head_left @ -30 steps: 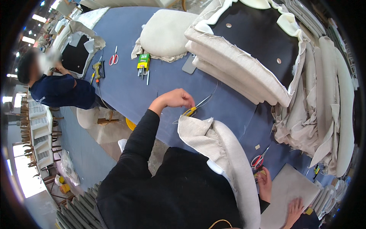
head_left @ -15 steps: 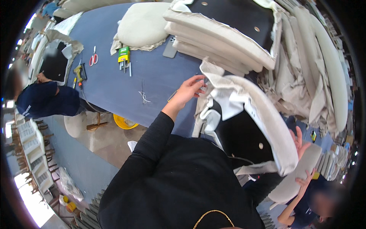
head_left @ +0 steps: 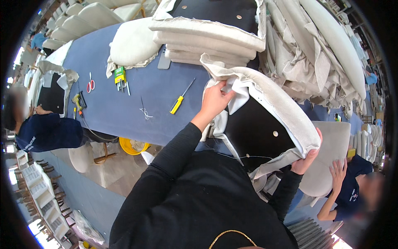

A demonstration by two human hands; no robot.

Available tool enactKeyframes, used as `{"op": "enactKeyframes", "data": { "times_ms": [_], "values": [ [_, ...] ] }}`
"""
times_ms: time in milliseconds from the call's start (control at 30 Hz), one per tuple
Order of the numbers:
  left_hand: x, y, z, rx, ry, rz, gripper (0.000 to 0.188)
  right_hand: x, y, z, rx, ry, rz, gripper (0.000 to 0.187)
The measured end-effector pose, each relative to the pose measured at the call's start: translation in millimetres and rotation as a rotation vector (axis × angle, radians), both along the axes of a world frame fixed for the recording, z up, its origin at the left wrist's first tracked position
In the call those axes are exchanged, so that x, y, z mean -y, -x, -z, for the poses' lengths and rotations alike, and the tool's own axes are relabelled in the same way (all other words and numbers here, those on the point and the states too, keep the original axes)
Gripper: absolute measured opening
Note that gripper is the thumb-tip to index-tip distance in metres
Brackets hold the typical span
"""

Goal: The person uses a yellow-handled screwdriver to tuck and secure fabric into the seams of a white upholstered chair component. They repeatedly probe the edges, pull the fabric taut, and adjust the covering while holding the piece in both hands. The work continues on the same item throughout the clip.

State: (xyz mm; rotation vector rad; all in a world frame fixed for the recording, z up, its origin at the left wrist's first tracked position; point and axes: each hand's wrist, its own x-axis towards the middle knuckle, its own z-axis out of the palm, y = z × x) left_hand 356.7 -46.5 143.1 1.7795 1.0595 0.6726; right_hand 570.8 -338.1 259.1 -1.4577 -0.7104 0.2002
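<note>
**Over at the near edge of the blue table point(head_left: 107, 106): cream cushion point(head_left: 265, 118) held underside up**

Right up against the person's black top point(head_left: 199, 199), so pretty much mid-frame, sits the cushion, tilted with its black base board point(head_left: 253, 135) showing. Can't tell how much of its weight is on the table. The board has a round hole punched in it, and a thin pale thread point(head_left: 259, 157) trails across its lower end.

Grip-wise, the left hand point(head_left: 216, 99) has thumb and fingers pinched together on the loose cloth at the upper left corner, next to a fold of white lining point(head_left: 240, 99). The right hand point(head_left: 306, 161) is wrapped around the lower right corner, thumb on the near side, fingers partly hidden by the cushion.

Just left of the left hand, a yellow-handled screwdriver point(head_left: 177, 104) lies on the table, with a little tangle of white thread point(head_left: 145, 113) near it. Further up there's a green and yellow box point(head_left: 120, 75) with metal bits poking out, some red-handled scissors point(head_left: 91, 85) and a grey phone point(head_left: 164, 63) beside a stack of similar cushions point(head_left: 207, 41).

Off to the right, a co-worker's hand point(head_left: 338, 172) is on a beige padded panel point(head_left: 323, 155). Another co-worker point(head_left: 52, 130), dark top, is at the table's far left.
</note>
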Motion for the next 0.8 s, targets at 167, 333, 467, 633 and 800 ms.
{"op": "enactKeyframes", "data": {
  "times_ms": [167, 333, 467, 633, 800],
  "values": [
    [-12.4, -1.1, -20.1, -0.047, -0.088, -0.192, 0.037, 9.2, 21.5, 1.4, 0.171, 0.044, 0.074, 0.127],
    [-46.0, 17.0, -4.7, -0.123, -0.276, -0.098, 0.024, 13.2, 40.2, -3.2, 0.228, 0.111, 0.09, 0.125],
    [-34.5, 32.8, -14.2, -0.086, -0.269, 0.032, 0.021, -0.7, 61.4, -22.0, 0.081, 0.051, 0.049, 0.105],
    [-34.8, 67.6, -15.6, 0.42, 0.507, -0.128, 0.027, -21.6, 65.9, -56.1, 0.326, 0.124, -0.178, 0.087],
    [-29.8, 75.5, -37.0, 0.564, 0.817, -0.094, 0.04, -21.8, 86.4, -69.3, 0.324, 0.125, -0.173, 0.086]
  ]
}}
